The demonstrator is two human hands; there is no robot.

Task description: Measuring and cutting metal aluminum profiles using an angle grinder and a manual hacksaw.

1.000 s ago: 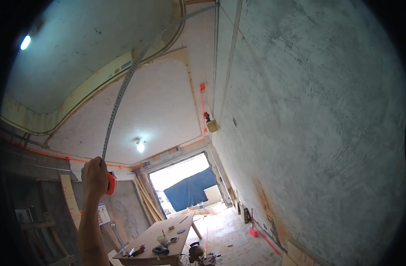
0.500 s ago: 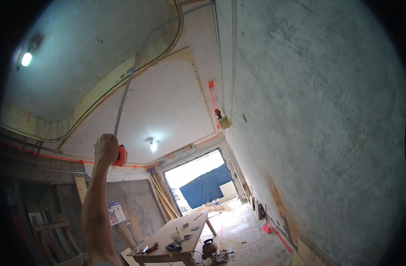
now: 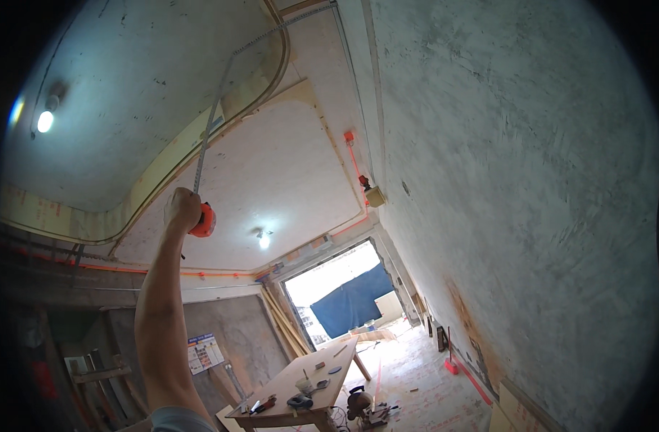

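I've got my left fingers [image 3: 190, 204] wrapped around the orange tape measure [image 3: 205, 221]; honestly, that long blade [image 3: 200, 165] above them could buckle if I tilt.

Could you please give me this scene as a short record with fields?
Left hand: raised, closed around a red tape measure
Right hand: not in view
Tape blade: drawn out, rising from the hand, then bending toward the top of the grey wall on the right
Lights: two lit bulbs overhead
Table: wooden, small items on top
Opening: partly covered by a blue sheet
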